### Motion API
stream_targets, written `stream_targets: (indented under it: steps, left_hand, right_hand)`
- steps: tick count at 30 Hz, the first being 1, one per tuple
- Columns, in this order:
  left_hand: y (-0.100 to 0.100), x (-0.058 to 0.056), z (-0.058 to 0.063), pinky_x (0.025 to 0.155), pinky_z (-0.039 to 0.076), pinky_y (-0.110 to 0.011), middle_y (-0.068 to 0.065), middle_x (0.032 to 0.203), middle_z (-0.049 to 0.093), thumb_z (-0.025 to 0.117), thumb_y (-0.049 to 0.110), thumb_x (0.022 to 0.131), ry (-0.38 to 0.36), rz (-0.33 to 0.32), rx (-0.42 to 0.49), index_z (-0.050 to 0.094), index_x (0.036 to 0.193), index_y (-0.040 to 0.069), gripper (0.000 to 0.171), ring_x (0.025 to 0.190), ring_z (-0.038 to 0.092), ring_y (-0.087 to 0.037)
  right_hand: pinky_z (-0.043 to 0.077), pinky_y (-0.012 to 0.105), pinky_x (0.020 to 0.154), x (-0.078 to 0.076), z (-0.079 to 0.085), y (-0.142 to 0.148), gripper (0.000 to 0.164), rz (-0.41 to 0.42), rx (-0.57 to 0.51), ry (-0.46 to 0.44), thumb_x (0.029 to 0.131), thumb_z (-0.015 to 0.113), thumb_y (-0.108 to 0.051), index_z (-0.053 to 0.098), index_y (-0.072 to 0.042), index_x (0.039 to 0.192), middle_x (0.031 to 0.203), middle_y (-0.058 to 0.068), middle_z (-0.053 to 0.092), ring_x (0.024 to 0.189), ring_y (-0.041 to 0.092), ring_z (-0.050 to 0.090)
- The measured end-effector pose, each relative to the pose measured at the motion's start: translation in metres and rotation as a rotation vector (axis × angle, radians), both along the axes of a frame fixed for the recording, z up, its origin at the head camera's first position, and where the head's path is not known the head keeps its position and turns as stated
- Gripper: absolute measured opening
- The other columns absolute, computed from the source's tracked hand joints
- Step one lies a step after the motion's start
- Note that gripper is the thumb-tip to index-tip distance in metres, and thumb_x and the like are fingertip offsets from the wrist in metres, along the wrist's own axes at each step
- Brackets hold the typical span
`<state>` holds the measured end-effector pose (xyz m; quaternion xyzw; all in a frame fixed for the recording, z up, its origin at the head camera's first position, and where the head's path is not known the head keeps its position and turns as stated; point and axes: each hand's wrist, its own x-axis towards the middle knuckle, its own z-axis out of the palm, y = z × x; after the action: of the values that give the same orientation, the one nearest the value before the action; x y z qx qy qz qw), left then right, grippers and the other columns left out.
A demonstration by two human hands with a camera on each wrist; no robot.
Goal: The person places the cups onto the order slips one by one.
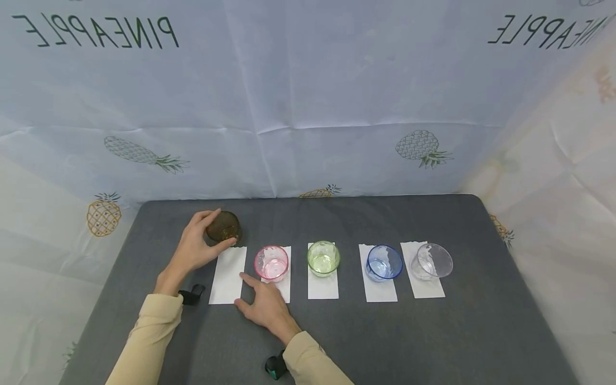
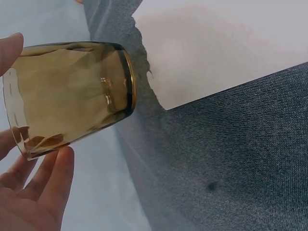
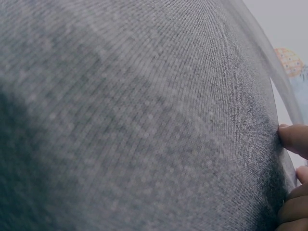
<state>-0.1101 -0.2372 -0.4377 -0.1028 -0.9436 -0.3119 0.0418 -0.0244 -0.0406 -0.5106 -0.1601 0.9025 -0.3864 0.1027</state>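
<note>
My left hand (image 1: 191,245) holds an amber drinking glass (image 1: 224,226) between thumb and fingers, behind the leftmost white paper strip (image 1: 226,280). In the left wrist view the amber glass (image 2: 72,94) has its base toward the torn end of the paper (image 2: 216,48). My right hand (image 1: 267,308) is at the right edge of that strip, index finger and thumb extended to it. It partly covers a second strip bearing a pink glass (image 1: 271,264). In the right wrist view, only some fingertips (image 3: 293,139) show by the paper's edge.
Farther right, a green glass (image 1: 323,259), a blue glass (image 1: 383,263) and a clear glass (image 1: 432,262) each stand on a paper strip. The dark grey table (image 1: 366,342) meets a pineapple-print cloth (image 1: 327,96) at the back.
</note>
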Motion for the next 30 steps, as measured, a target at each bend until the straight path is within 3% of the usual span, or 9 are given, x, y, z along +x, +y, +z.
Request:
stream_targets:
  steps: [7, 13, 19, 30]
  left_hand:
    - [0.002, 0.008, 0.006, 0.099, 0.045, -0.065, -0.03, 0.145, 0.046, 0.084, 0.026, 0.083, 0.0, -0.002, 0.01, 0.045, 0.151, -0.004, 0.083, 0.127, 0.049, -0.048]
    - [0.0, 0.018, 0.011, 0.092, 0.049, -0.061, -0.029, 0.141, 0.049, 0.085, 0.022, 0.081, 0.016, -0.017, -0.001, 0.049, 0.148, -0.005, 0.08, 0.117, 0.055, -0.044]
    - [-0.003, 0.028, 0.014, 0.091, 0.049, -0.064, -0.03, 0.139, 0.051, 0.086, 0.019, 0.079, 0.016, -0.033, -0.027, 0.052, 0.145, -0.004, 0.078, 0.118, 0.055, -0.047]
    - [-0.01, 0.043, 0.016, 0.089, 0.052, -0.067, -0.026, 0.133, 0.057, 0.089, 0.015, 0.073, -0.005, -0.109, -0.045, 0.057, 0.141, -0.002, 0.077, 0.117, 0.059, -0.047]
  right_hand:
    - [0.06, 0.023, 0.084, 0.0, -0.001, 0.0, 0.055, -0.003, -0.005, 0.014, 0.087, 0.081, -0.03, 0.065, -0.017, 0.139, 0.101, 0.008, 0.081, 0.07, 0.001, 0.05]
    - [0.052, 0.014, 0.072, -0.001, -0.002, 0.0, 0.057, 0.006, -0.01, -0.007, 0.088, 0.08, -0.03, 0.064, -0.017, 0.14, 0.095, 0.008, 0.08, 0.064, 0.0, 0.047]
    - [0.058, 0.019, 0.08, -0.001, -0.001, -0.001, 0.057, -0.002, 0.005, -0.011, 0.087, 0.08, -0.03, 0.064, -0.019, 0.14, 0.108, 0.008, 0.08, 0.071, 0.0, 0.05]
    - [0.055, 0.017, 0.076, -0.001, -0.001, -0.001, 0.057, -0.004, -0.001, -0.014, 0.087, 0.08, -0.031, 0.064, -0.019, 0.14, 0.104, 0.008, 0.08, 0.069, 0.0, 0.048]
